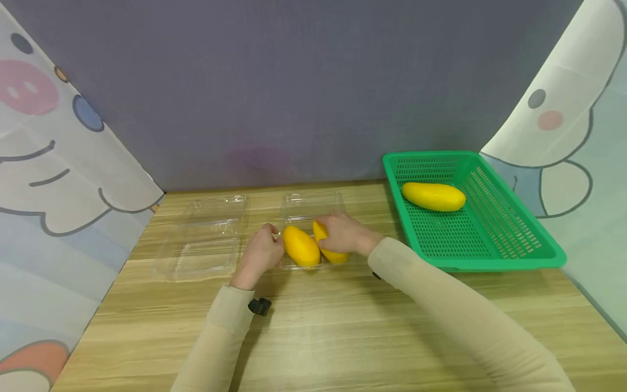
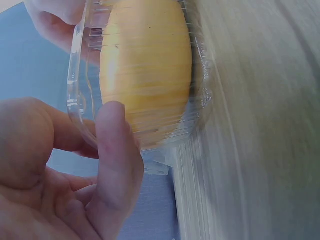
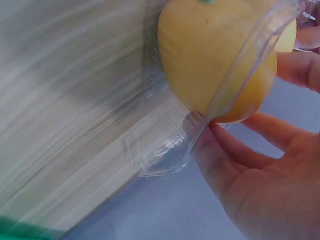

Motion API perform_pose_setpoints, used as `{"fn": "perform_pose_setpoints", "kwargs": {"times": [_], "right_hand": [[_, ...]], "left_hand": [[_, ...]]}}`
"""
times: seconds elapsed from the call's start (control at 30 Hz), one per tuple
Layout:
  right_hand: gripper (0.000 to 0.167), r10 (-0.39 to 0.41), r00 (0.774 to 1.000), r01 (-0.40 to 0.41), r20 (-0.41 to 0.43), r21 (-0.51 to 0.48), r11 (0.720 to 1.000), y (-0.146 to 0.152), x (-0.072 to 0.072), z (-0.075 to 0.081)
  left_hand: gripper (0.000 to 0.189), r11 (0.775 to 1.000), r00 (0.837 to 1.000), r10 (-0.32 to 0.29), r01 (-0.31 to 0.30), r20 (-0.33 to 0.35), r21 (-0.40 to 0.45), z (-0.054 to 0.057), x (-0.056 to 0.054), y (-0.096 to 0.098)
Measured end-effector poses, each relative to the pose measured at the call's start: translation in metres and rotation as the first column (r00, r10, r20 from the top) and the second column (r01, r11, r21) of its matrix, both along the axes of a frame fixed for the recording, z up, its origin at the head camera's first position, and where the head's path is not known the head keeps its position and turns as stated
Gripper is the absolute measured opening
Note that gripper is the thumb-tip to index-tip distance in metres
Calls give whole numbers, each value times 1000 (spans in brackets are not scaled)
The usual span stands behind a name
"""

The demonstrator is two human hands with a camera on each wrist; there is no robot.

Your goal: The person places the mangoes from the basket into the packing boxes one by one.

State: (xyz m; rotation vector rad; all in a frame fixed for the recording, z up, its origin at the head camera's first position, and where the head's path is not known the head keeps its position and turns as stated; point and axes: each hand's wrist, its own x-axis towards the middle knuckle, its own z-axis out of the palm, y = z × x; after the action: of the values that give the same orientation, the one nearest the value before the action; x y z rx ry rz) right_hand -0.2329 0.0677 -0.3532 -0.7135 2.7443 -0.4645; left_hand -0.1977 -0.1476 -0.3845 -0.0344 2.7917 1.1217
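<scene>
with the box (image 2: 76, 97) as the dial's centre and twelve toward the wall (image 1: 313, 98), the left hand (image 1: 261, 252) works at about eight o'clock. it pinches the clear side of the box, thumb outside and a finger over the rim, the gap closed down to the thin plastic. the right hand (image 1: 341, 233), at three o'clock, holds the right fruit (image 1: 337, 256), thumb on one side and fingers curled over another, spread only as wide as the fruit between them.

the right fruit sits in the box, leaning, its top toward eleven; a green mark shows at its end in the right wrist view. the left fruit (image 1: 301, 246) lies just beside it in the box, slanting from eleven to five. the box's lid (image 1: 313, 206) lies folded back toward twelve.

at nine o'clock is a second box (image 1: 196, 275), also clear, its lid back. at three, well apart, stands the green basket (image 1: 509, 264); a third fruit (image 1: 433, 197) lies in it, toward the basket's ten.

all this rests on the wooden table (image 1: 318, 332). the sleeves (image 1: 222, 321) are pale, and a black device (image 1: 259, 306) shows at the left wrist.
</scene>
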Motion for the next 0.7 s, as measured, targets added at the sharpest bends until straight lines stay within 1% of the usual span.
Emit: {"fn": "perform_pose_setpoints", "kwargs": {"times": [0.13,0.27,0.43,0.53,0.63,0.7], "right_hand": [[66,-26,1000,26,-2,-3,1000,-2,0,-2],[60,-67,998,66,-12,-74,995,-2,0,-3],[48,-94,996,91,-10,-164,982,3,-2,-2],[37,-129,992,122,-16,-229,966,7,-5,-1],[26,-165,985,141,-57,-300,943,12,-11,0],[22,-180,980,140,-88,-342,929,15,-14,0]], "left_hand": [[42,1000,1000,-1,1,3,-3,0,0,0],[42,1000,1000,-1,1,8,4,0,0,0],[42,1000,1000,7,-8,11,18,1,-1,-1],[42,1000,1000,7,-7,12,16,1,-1,0],[42,1000,1000,7,-7,11,14,1,0,0],[42,1000,1000,8,-9,13,15,0,0,0]]}}
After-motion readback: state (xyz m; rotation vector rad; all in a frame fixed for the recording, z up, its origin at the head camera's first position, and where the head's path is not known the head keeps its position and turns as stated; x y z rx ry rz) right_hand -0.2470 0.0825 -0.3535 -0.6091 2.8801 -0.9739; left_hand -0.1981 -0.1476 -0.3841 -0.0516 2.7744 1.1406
